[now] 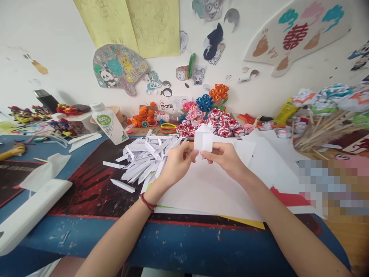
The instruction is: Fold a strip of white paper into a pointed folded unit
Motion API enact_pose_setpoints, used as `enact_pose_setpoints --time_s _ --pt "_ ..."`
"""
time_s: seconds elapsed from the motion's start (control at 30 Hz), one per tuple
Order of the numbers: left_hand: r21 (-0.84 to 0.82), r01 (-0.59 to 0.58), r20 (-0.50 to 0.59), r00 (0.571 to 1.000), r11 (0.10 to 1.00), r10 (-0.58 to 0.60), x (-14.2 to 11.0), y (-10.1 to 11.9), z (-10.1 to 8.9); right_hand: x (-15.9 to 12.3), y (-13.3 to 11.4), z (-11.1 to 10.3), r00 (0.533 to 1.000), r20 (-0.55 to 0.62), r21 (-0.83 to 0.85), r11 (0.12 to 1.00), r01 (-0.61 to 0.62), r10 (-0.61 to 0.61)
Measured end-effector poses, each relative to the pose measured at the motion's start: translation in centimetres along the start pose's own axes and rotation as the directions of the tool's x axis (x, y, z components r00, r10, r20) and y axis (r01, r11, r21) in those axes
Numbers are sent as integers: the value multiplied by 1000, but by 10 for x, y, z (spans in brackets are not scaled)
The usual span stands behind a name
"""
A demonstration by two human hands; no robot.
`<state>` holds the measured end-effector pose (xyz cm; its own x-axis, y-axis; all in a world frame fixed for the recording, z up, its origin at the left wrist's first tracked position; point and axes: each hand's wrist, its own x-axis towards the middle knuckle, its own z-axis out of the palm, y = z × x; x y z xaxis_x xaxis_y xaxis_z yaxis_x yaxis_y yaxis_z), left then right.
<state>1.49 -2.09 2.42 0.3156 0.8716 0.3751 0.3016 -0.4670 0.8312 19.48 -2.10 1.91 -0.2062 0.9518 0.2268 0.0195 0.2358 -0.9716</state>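
Note:
A small piece of folded white paper (203, 139) is held upright between my two hands, its top edge coming to a low point. My left hand (181, 158) pinches its lower left side between thumb and fingers. On the lower right side, my right hand (225, 157) does the same. Below them lie large white paper sheets (207, 188) spread over a dark mat. Left of my left hand is a heap of narrow folded white paper strips (147, 156), with a few strips loose at its edge.
Paper flowers (219, 123) line the back by the wall. A white bottle (108, 123) stands at back left. A long white device (34, 215) lies at left on the blue table (173, 242). Sticks with paper blooms (325, 127) fill the right side.

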Motion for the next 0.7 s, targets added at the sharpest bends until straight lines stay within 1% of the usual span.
enact_pose_setpoints --time_s 0.1,0.27,0.43,0.53,0.7 --pt "-89 58 28 998 994 -56 1 2 1 -1 1 3 998 -53 -6 999 40 -40" --pt "-190 87 56 995 978 -78 0 6 5 -3 2 9 984 -150 -3 995 98 -97" --pt "-233 99 47 995 967 -90 -2 11 10 -4 0 14 974 -203 2 995 103 -100" --pt "-249 122 64 992 961 -110 -3 12 12 -5 -1 16 970 -225 24 995 102 -94" --pt "-209 105 58 994 972 -95 -3 12 11 -7 -1 18 967 -242 39 995 96 -83"
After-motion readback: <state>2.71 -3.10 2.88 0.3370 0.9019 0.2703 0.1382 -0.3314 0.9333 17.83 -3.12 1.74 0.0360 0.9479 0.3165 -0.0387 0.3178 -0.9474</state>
